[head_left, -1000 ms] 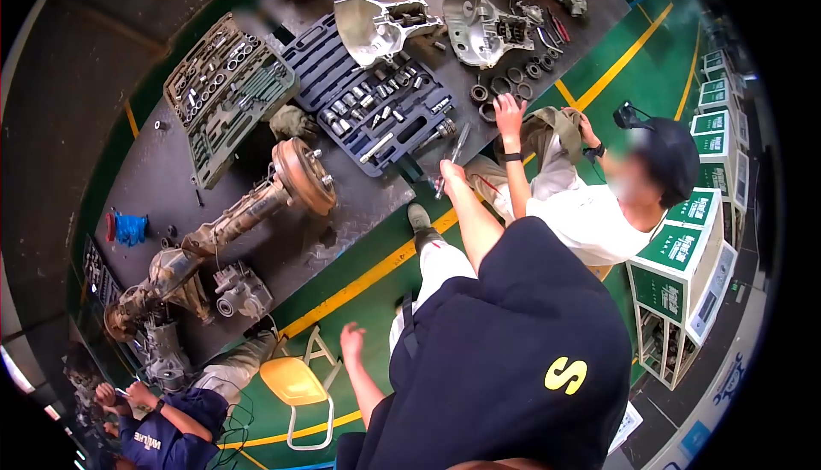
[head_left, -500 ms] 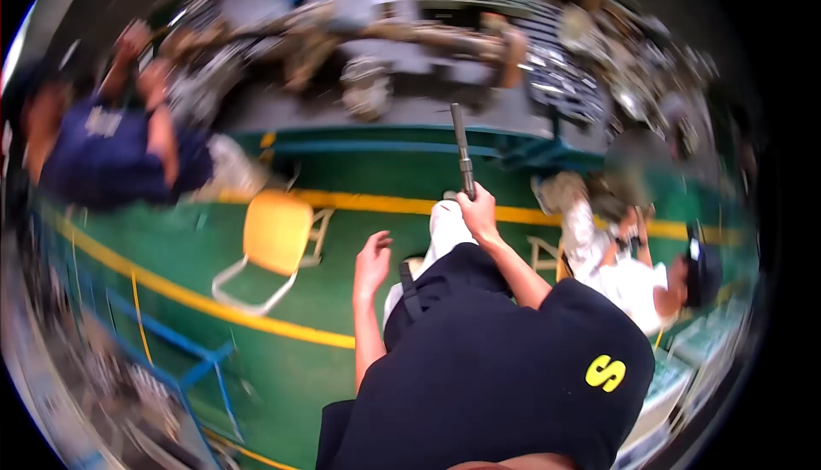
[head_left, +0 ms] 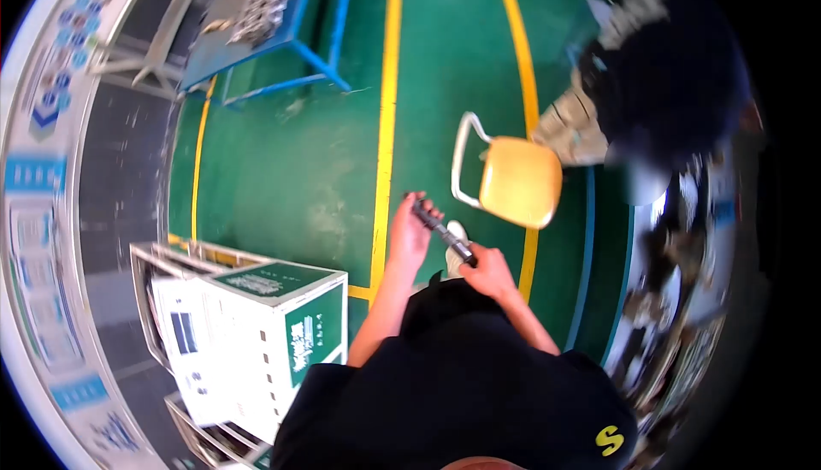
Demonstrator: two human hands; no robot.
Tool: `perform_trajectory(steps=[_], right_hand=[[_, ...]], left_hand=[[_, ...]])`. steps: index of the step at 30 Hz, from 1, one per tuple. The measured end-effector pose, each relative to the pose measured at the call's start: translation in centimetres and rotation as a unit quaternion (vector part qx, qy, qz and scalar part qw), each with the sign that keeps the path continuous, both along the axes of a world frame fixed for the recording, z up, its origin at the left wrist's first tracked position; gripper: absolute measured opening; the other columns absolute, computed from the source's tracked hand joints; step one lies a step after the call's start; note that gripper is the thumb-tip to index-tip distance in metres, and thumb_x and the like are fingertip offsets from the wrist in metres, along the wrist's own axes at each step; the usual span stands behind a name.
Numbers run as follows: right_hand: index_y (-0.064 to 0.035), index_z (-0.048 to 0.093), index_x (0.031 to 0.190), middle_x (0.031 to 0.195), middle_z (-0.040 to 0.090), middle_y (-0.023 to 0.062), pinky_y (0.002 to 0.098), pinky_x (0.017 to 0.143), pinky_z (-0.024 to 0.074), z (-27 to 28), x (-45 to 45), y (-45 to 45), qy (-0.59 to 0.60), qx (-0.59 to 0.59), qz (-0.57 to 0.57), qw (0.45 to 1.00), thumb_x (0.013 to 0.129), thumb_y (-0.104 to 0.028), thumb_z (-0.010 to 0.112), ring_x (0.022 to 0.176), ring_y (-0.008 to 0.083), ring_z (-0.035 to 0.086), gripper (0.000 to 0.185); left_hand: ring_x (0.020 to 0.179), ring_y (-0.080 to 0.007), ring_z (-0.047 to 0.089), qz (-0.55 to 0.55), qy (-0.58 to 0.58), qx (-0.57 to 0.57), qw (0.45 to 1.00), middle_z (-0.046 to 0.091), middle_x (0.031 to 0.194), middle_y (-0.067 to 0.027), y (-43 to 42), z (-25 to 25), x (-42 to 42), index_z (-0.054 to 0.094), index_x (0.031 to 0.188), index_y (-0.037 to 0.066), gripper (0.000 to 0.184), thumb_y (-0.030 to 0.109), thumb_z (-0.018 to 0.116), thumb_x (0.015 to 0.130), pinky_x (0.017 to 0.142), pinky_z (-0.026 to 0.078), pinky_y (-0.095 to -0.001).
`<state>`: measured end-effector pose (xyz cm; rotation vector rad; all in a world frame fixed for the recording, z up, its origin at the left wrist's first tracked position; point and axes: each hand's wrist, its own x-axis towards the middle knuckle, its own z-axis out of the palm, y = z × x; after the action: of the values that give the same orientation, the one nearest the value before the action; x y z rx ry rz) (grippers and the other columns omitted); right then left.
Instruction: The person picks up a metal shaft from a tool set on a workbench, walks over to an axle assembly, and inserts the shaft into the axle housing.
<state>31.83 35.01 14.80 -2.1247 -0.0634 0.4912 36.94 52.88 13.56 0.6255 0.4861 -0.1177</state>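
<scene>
A dark metal rod with stepped, ringed sections [head_left: 445,232] slants across in front of my body, above the floor. My right hand [head_left: 491,275] is closed around its near end. At the far end, my left hand [head_left: 410,232] has its fingers curled about the rod. What kind of part or tool it is cannot be made out.
A chair with a yellow seat [head_left: 520,181] stands ahead to the right, near a person in dark clothing [head_left: 676,76]. Green-and-white boxes [head_left: 256,333] sit at my left. A blue-framed table [head_left: 248,58] holding metal parts is at the upper left; a cluttered bench [head_left: 658,299] lies right.
My view has turned left, away from the workbench. The rod was in my right hand alone, pointing forward; now my left hand has come to its far end.
</scene>
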Motion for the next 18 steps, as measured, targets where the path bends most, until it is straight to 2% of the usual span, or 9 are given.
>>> perform_trajectory(steps=[2, 4, 7, 8, 9, 10, 12, 15, 18], right_hand=[[0.0007, 0.059, 0.079, 0.076, 0.062, 0.0243, 0.0484, 0.07, 0.0479, -2.1, 4.8, 2.9, 0.044, -0.028, 0.134, 0.99, 0.072, -0.026, 0.061, 0.076, 0.0417, 0.061, 0.028], [0.001, 0.06, 0.08, 0.078, 0.062, 0.0253, 0.0474, 0.072, 0.0484, -2.2, 9.5, 5.8, 0.073, 0.028, 0.197, 0.977, 0.072, -0.031, 0.062, 0.078, 0.0409, 0.062, 0.033], [-0.0014, 0.059, 0.088, 0.083, 0.063, 0.0214, 0.0467, 0.071, 0.0486, -1.8, 16.2, 9.8, 0.064, -0.023, 0.295, 0.953, 0.072, -0.031, 0.065, 0.08, 0.0395, 0.061, 0.034], [-0.0024, 0.058, 0.09, 0.085, 0.064, 0.02, 0.0466, 0.073, 0.0487, -2.0, 18.5, 11.0, 0.046, -0.055, 0.319, 0.945, 0.072, -0.032, 0.067, 0.082, 0.0388, 0.061, 0.036], [-0.0041, 0.057, 0.096, 0.09, 0.065, 0.018, 0.0459, 0.076, 0.049, -3.5, 20.9, 12.5, 0.027, -0.059, 0.337, 0.939, 0.07, -0.034, 0.069, 0.085, 0.0374, 0.062, 0.041], [-0.0032, 0.058, 0.091, 0.087, 0.065, 0.0187, 0.0461, 0.075, 0.0497, -6.5, 23.0, 13.8, 0.0, -0.06, 0.341, 0.938, 0.069, -0.035, 0.069, 0.083, 0.0381, 0.062, 0.04], [-0.0031, 0.06, 0.087, 0.085, 0.066, 0.0194, 0.046, 0.073, 0.0505, -10.4, 27.7, 16.5, 0.023, -0.06, 0.375, 0.925, 0.068, -0.036, 0.07, 0.081, 0.0388, 0.063, 0.04], [-0.0035, 0.061, 0.087, 0.082, 0.065, 0.0208, 0.0465, 0.072, 0.0507, -14.3, 33.3, 20.0, 0.05, -0.062, 0.372, 0.925, 0.069, -0.037, 0.069, 0.079, 0.0401, 0.063, 0.039], [-0.0045, 0.061, 0.086, 0.08, 0.065, 0.0209, 0.0474, 0.073, 0.05, -16.2, 39.4, 22.0, 0.085, -0.071, 0.398, 0.911, 0.07, -0.036, 0.068, 0.079, 0.0407, 0.062, 0.036]], left_hand=[[0.072, -0.0191, 0.047, 0.078, 0.055, 0.017, 0.995, 0.047, 0.074, -0.003, 4.1, -1.1, 2.2, 0.049, 0.095, 0.009, 0.02, 0.028, 0.054, 0.091, 0.076, 0.044, -0.037], [0.07, -0.0193, 0.047, 0.142, 0.116, -0.008, 0.983, 0.046, 0.071, -0.0024, 8.1, -1.8, 4.4, 0.047, 0.09, 0.012, 0.017, 0.027, 0.056, 0.089, 0.075, 0.044, -0.0363], [0.066, -0.0192, 0.046, 0.241, 0.152, -0.052, 0.957, 0.044, 0.068, -0.0015, 13.2, -3.5, 6.4, 0.045, 0.085, 0.013, 0.018, 0.027, 0.056, 0.088, 0.072, 0.043, -0.0371], [0.06, -0.018, 0.041, 0.287, 0.175, -0.06, 0.94, 0.039, 0.063, 0.0002, 14.3, -3.7, 7.6, 0.042, 0.077, 0.015, 0.021, 0.026, 0.056, 0.087, 0.066, 0.041, -0.036], [0.058, -0.0172, 0.038, 0.305, 0.163, -0.069, 0.936, 0.035, 0.061, 0.0008, 16.0, -5.2, 8.2, 0.04, 0.074, 0.016, 0.022, 0.025, 0.056, 0.086, 0.064, 0.039, -0.0352], [0.056, -0.0164, 0.035, 0.319, 0.149, -0.078, 0.932, 0.031, 0.059, 0.0014, 17.8, -6.7, 9.1, 0.038, 0.072, 0.017, 0.024, 0.025, 0.055, 0.086, 0.062, 0.037, -0.0343], [0.054, -0.0155, 0.03, 0.368, 0.216, -0.068, 0.902, 0.026, 0.057, 0.0021, 20.1, -7.3, 13.3, 0.034, 0.068, 0.018, 0.028, 0.025, 0.054, 0.085, 0.059, 0.034, -0.0333], [0.051, -0.0157, 0.029, 0.397, 0.246, -0.068, 0.881, 0.026, 0.055, 0.0018, 24.1, -11.2, 19.8, 0.034, 0.067, 0.017, 0.028, 0.025, 0.052, 0.085, 0.055, 0.035, -0.0344], [0.051, -0.0156, 0.03, 0.39, 0.285, -0.044, 0.874, 0.028, 0.054, 0.0012, 27.9, -11.6, 26.9, 0.034, 0.067, 0.017, 0.027, 0.025, 0.051, 0.086, 0.054, 0.035, -0.0338]])
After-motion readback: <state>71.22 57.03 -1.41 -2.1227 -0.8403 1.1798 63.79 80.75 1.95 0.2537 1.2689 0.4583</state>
